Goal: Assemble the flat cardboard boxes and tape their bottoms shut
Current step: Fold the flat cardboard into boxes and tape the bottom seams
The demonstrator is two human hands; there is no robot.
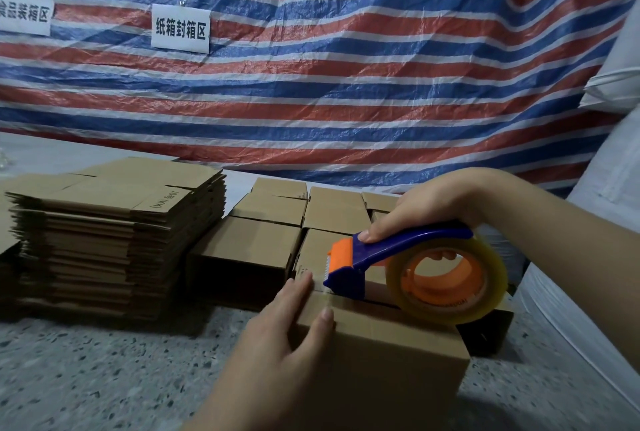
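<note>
On box (pixel 381 344), right hand (pixel 426 205) holds dispenser (pixel 398 254).

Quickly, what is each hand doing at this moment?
Left hand: open, fingers flat on the cardboard box.
Right hand: closed around the tape dispenser.

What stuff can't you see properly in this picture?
Head view only:
- Box seam: hidden under the tape dispenser, so I can't tell how far it is taped.
- Left sign: cut off by the picture's edge.
- Right hand: its fingers are mostly hidden behind the handle.
- Flat box stack: the lower part is blurred.
</note>
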